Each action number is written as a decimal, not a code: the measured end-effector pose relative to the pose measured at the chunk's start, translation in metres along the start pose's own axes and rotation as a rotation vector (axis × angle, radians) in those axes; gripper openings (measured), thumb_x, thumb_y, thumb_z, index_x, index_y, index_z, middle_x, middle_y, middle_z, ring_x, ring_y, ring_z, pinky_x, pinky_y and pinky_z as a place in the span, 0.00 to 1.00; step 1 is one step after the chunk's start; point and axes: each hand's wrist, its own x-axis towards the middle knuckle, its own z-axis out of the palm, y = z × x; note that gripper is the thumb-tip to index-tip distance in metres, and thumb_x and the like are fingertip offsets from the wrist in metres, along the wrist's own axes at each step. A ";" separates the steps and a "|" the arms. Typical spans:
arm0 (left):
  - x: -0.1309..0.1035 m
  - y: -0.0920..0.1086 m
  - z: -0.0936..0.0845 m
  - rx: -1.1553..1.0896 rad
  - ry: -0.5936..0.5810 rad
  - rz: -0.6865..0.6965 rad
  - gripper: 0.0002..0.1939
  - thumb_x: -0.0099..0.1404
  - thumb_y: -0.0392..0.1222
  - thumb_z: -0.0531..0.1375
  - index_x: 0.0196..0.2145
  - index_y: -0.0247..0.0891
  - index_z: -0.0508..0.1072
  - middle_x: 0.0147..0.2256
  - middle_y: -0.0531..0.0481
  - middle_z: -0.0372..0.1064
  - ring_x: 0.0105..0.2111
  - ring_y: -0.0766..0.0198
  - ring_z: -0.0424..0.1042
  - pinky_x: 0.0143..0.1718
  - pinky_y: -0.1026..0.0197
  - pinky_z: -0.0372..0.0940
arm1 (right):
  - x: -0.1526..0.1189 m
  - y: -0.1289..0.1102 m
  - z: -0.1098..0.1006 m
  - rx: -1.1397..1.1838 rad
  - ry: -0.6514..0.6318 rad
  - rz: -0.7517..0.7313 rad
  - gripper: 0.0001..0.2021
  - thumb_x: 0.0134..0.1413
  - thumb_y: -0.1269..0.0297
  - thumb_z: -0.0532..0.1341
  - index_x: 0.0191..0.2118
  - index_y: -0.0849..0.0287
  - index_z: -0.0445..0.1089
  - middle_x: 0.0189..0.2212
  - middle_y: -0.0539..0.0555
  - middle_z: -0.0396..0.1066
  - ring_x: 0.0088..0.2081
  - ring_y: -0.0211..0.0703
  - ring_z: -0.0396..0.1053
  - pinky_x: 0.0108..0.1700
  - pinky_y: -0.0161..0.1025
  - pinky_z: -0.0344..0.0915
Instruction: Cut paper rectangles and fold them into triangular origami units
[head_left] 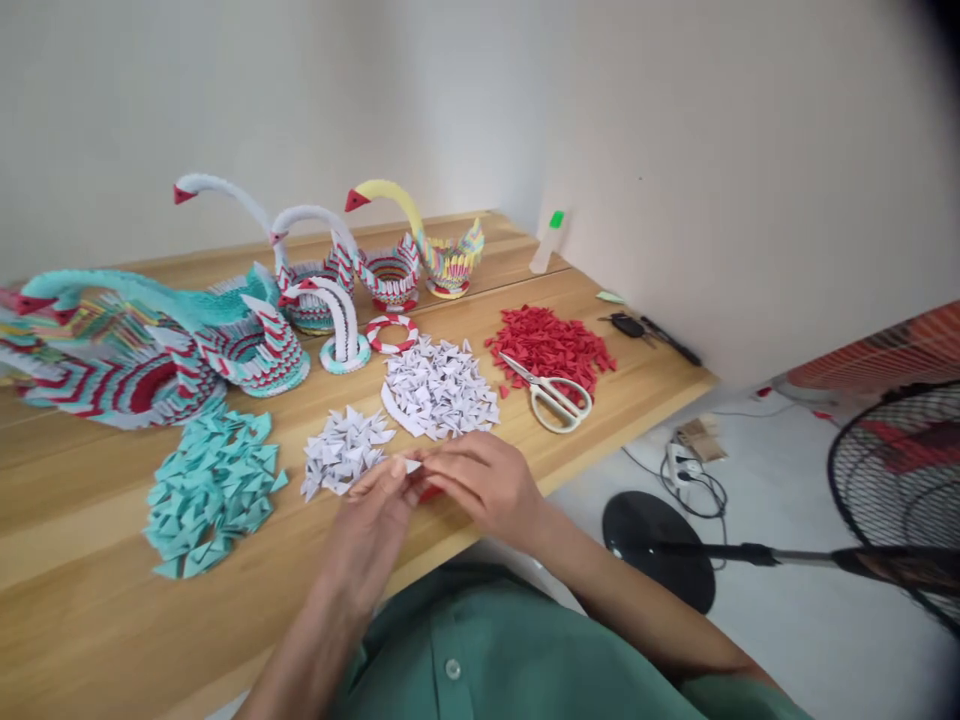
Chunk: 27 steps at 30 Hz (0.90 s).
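Green cloth of my shirt [495, 650] bulges up closest, one pale button showing, and just beyond it my hands meet over the near edge of the wooden table [75, 530]. Between them is a small white paper piece [412, 466]: my left hand [379, 500] pinches it between thumb and fingers, while the bent fingers of my right hand [484, 480] come in at its other side, though I cannot tell whether they grip it too. Something red [430, 493], mostly hidden, shows under my fingers. Just past my left hand lies a small white pile [343, 450] of folded bits, with a larger white pile [441, 388] behind it and a turquoise pile [212, 490] off to the left. Pale-handled scissors [555, 400] rest with their blades by the red pile [551, 345] to the right. Farther back, a red-and-white ring [391, 334] lies flat near several paper swans [262, 345]. Down on the floor at my right stands a black fan [900, 480].
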 end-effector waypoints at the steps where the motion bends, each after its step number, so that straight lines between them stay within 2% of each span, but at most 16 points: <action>1: 0.002 0.003 -0.001 0.004 0.011 0.030 0.10 0.51 0.41 0.72 0.31 0.34 0.81 0.35 0.47 0.77 0.37 0.61 0.75 0.42 0.61 0.70 | -0.004 0.008 -0.009 -0.026 -0.001 0.030 0.08 0.64 0.66 0.58 0.43 0.59 0.74 0.37 0.58 0.76 0.38 0.43 0.73 0.40 0.40 0.70; 6: 0.016 0.016 -0.011 -0.040 0.015 0.160 0.12 0.49 0.41 0.73 0.32 0.34 0.80 0.33 0.49 0.77 0.35 0.64 0.75 0.43 0.64 0.71 | -0.034 0.066 -0.054 -0.338 0.070 0.268 0.10 0.65 0.68 0.54 0.43 0.58 0.73 0.39 0.57 0.74 0.44 0.46 0.71 0.47 0.45 0.69; 8: 0.021 0.016 -0.014 -0.060 0.021 0.174 0.12 0.49 0.41 0.73 0.32 0.34 0.80 0.32 0.50 0.77 0.35 0.65 0.75 0.41 0.65 0.71 | -0.044 0.085 -0.065 -0.466 0.009 0.353 0.11 0.65 0.67 0.53 0.45 0.58 0.73 0.43 0.59 0.73 0.48 0.49 0.70 0.49 0.48 0.68; 12: 0.028 0.012 -0.020 -0.057 0.042 0.225 0.13 0.47 0.40 0.74 0.31 0.34 0.80 0.32 0.50 0.77 0.34 0.65 0.75 0.41 0.65 0.71 | -0.050 0.104 -0.069 -0.561 -0.108 0.434 0.13 0.62 0.67 0.55 0.48 0.62 0.71 0.48 0.64 0.71 0.48 0.56 0.69 0.48 0.52 0.68; 15: 0.029 0.010 -0.023 -0.062 0.049 0.260 0.14 0.46 0.41 0.74 0.31 0.34 0.80 0.31 0.49 0.77 0.34 0.64 0.75 0.42 0.64 0.71 | -0.045 0.110 -0.069 -0.618 -0.190 0.471 0.14 0.60 0.70 0.55 0.49 0.62 0.71 0.46 0.64 0.73 0.46 0.54 0.71 0.47 0.49 0.68; 19: 0.029 0.009 -0.023 -0.082 0.048 0.257 0.14 0.46 0.41 0.74 0.31 0.34 0.80 0.32 0.49 0.77 0.34 0.64 0.76 0.41 0.64 0.71 | -0.037 0.108 -0.086 -0.645 -0.216 0.452 0.12 0.59 0.69 0.56 0.47 0.60 0.73 0.40 0.61 0.75 0.41 0.53 0.73 0.41 0.44 0.68; 21: 0.028 0.009 -0.021 -0.106 0.050 0.250 0.14 0.46 0.41 0.75 0.30 0.35 0.80 0.31 0.49 0.77 0.33 0.64 0.76 0.40 0.64 0.71 | -0.033 0.098 -0.097 -0.666 -0.253 0.485 0.13 0.60 0.65 0.57 0.48 0.58 0.72 0.39 0.60 0.76 0.39 0.53 0.74 0.37 0.43 0.68; 23: 0.027 0.009 -0.018 -0.142 0.039 0.228 0.13 0.46 0.40 0.74 0.30 0.35 0.80 0.31 0.50 0.76 0.33 0.65 0.75 0.40 0.64 0.71 | -0.029 0.081 -0.102 -0.619 -0.209 0.525 0.17 0.59 0.60 0.58 0.53 0.57 0.69 0.39 0.59 0.76 0.38 0.54 0.74 0.35 0.43 0.69; 25: 0.026 0.010 -0.016 -0.182 0.007 0.173 0.12 0.48 0.40 0.74 0.29 0.34 0.79 0.30 0.50 0.76 0.33 0.65 0.75 0.40 0.63 0.71 | -0.025 0.059 -0.097 -0.420 -0.196 0.487 0.20 0.58 0.60 0.59 0.56 0.55 0.67 0.41 0.58 0.76 0.36 0.50 0.75 0.33 0.40 0.70; 27: 0.025 0.012 -0.016 -0.225 -0.001 0.127 0.11 0.50 0.39 0.73 0.29 0.34 0.78 0.30 0.50 0.75 0.33 0.65 0.75 0.41 0.63 0.71 | -0.020 0.035 -0.083 -0.150 -0.248 0.433 0.18 0.59 0.62 0.59 0.55 0.53 0.67 0.38 0.55 0.76 0.32 0.43 0.74 0.30 0.35 0.70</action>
